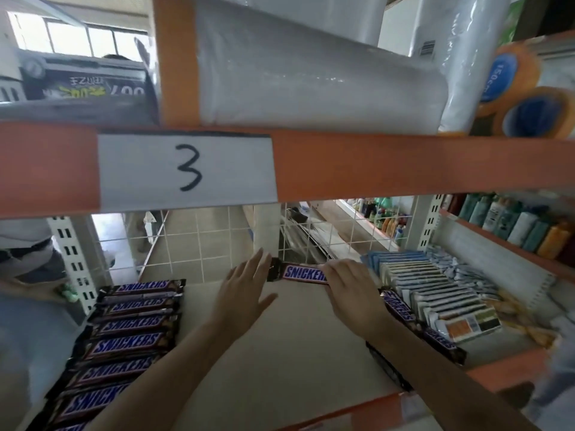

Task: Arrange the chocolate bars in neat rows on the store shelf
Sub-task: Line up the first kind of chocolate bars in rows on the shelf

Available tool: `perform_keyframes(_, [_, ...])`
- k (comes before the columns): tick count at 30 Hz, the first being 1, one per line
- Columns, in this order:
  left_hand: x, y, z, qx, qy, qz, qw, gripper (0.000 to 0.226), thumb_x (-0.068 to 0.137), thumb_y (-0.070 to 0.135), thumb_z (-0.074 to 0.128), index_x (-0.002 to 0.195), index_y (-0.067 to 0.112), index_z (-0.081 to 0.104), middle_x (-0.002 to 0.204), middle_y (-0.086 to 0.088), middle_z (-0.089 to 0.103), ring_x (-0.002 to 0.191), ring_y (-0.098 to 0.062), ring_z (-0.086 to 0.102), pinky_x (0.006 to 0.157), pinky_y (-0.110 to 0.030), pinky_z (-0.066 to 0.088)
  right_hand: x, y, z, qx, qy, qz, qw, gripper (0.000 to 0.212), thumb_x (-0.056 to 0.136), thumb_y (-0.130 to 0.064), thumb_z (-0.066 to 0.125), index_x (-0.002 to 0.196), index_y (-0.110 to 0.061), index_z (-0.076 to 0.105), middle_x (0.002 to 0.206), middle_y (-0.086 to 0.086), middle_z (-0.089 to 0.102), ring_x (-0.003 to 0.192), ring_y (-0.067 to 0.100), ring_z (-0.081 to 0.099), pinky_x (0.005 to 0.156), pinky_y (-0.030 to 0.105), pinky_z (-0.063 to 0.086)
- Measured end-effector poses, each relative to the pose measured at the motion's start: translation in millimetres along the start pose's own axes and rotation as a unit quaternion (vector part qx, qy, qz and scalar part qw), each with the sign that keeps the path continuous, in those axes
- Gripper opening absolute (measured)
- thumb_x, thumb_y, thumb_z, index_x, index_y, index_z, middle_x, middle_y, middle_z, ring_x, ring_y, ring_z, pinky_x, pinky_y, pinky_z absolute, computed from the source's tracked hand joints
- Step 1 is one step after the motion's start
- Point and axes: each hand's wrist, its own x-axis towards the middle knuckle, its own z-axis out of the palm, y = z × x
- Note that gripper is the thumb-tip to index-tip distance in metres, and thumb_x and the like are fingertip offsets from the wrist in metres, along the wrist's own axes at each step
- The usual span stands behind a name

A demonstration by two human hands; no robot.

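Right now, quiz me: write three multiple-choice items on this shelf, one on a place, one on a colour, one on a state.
1. Where is the stacked row of Snickers bars?
A. left of the shelf
B. above the label
C. behind the wire grid

2. What colour is the shelf beam carrying the "3" label?
A. green
B. orange
C. black

3. What is the right hand doing?
A. hanging idle
B. holding a Snickers bar
C. gripping a bottle

Answers: 1 A, the bars line the left edge. 2 B, the beam is orange. 3 B, its fingers curl over the bar, while the left hand lies open beside it.

Brown Snickers bar (300, 273) crosswise, shelf-back
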Motion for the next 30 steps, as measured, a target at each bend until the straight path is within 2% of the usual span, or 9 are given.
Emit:
perform_keyframes(6, [-14, -15, -7, -0.005, 0.070, 0.059, 0.996, 0.056, 0.053, 0.033, 0.088, 0.100, 0.013, 0.064, 0.093, -0.002, 0.066, 0.081, -0.021, 0.066, 0.071, -0.034, 0.055, 12, -36, -9, 0.052, 0.035, -0.046, 0.997, 0.033, 0.085, -0.023, 0.056, 0.115, -0.012, 0.050, 0.107, 0.003, 0.055, 0.098, 0.020, 0.049, 0.086, 0.032, 0.037])
perform_keyframes(11, [-30, -32, -18, 0.007, 0.108, 0.063, 0.992, 0.041, 0.055, 0.032, 0.087, 0.088, 0.016, 0.068, 0.082, 0.002, 0.065, 0.075, -0.019, 0.065, 0.072, -0.033, 0.054, 21, -55, -14, 0.058, 0.026, -0.068, 0.996, 0.033, 0.089, -0.032, 0.048, 0.115, -0.012, 0.050, 0.106, 0.003, 0.056, 0.095, 0.019, 0.050, 0.083, 0.033, 0.042])
perform_keyframes(15, [-42, -44, -21, 0.015, 0.114, 0.039, 0.993, 0.037, 0.061, 0.034, 0.083, 0.089, 0.016, 0.067, 0.084, 0.002, 0.064, 0.077, -0.020, 0.063, 0.074, -0.034, 0.053, 32, -67, -20, 0.114, -0.041, 0.054, 0.991, 0.072, 0.071, -0.042, 0.075, 0.130, -0.015, 0.045, 0.126, 0.008, 0.055, 0.118, 0.021, 0.040, 0.097, 0.038, 0.043])
perform_keyframes(17, [-47, -49, -22, 0.017, 0.118, 0.029, 0.992, 0.035, 0.063, 0.033, 0.082, 0.090, 0.015, 0.067, 0.085, 0.001, 0.064, 0.077, -0.020, 0.063, 0.074, -0.034, 0.052, 34, -69, -23, 0.247, -0.107, 0.158, 0.950, 0.086, 0.071, -0.044, 0.074, 0.142, -0.016, 0.034, 0.142, 0.006, 0.039, 0.132, 0.021, 0.028, 0.108, 0.035, 0.026])
perform_keyframes(19, [-52, -54, -23, 0.021, 0.118, 0.020, 0.993, 0.035, 0.064, 0.031, 0.082, 0.090, 0.015, 0.067, 0.086, 0.000, 0.064, 0.078, -0.020, 0.063, 0.073, -0.034, 0.052, 36, -69, -25, 0.380, -0.173, 0.241, 0.876, 0.092, 0.071, -0.049, 0.072, 0.145, -0.016, 0.028, 0.144, 0.002, 0.034, 0.134, 0.019, 0.029, 0.110, 0.033, 0.025])
perform_keyframes(21, [-55, -58, -23, 0.024, 0.122, 0.017, 0.992, 0.035, 0.064, 0.030, 0.082, 0.090, 0.015, 0.067, 0.086, 0.000, 0.064, 0.078, -0.020, 0.063, 0.073, -0.035, 0.052, 41, -69, -29, 0.463, -0.226, 0.312, 0.798, 0.092, 0.068, -0.062, 0.069, 0.141, -0.018, 0.034, 0.125, -0.004, 0.049, 0.116, 0.012, 0.049, 0.094, 0.027, 0.045])
perform_keyframes(23, [-57, -61, -22, 0.027, 0.132, 0.026, 0.991, 0.034, 0.066, 0.031, 0.081, 0.091, 0.015, 0.065, 0.086, 0.000, 0.063, 0.077, -0.020, 0.063, 0.073, -0.035, 0.051, 46, -73, -33, 0.517, -0.266, 0.357, 0.731, 0.070, 0.079, -0.058, 0.060, 0.131, -0.014, 0.047, 0.098, -0.010, 0.059, 0.086, 0.000, 0.059, 0.067, 0.015, 0.048])
perform_keyframes(26, [-58, -57, -21, 0.028, 0.145, 0.040, 0.988, 0.032, 0.066, 0.033, 0.080, 0.088, 0.016, 0.065, 0.083, 0.001, 0.063, 0.074, -0.019, 0.063, 0.071, -0.034, 0.051, 49, -81, -35, 0.545, -0.260, 0.372, 0.705, 0.030, 0.095, -0.032, 0.050, 0.106, -0.008, 0.063, 0.078, -0.006, 0.066, 0.062, -0.001, 0.060, 0.054, 0.011, 0.045])
perform_keyframes(30, [-60, -52, -23, 0.018, 0.143, 0.043, 0.989, 0.036, 0.058, 0.033, 0.085, 0.085, 0.017, 0.067, 0.080, 0.004, 0.062, 0.073, -0.018, 0.062, 0.069, -0.032, 0.051, 50, -87, -37, 0.554, -0.205, 0.391, 0.706, 0.021, 0.095, -0.025, 0.050, 0.091, -0.012, 0.066, 0.072, -0.001, 0.067, 0.051, 0.000, 0.059, 0.051, 0.012, 0.045])
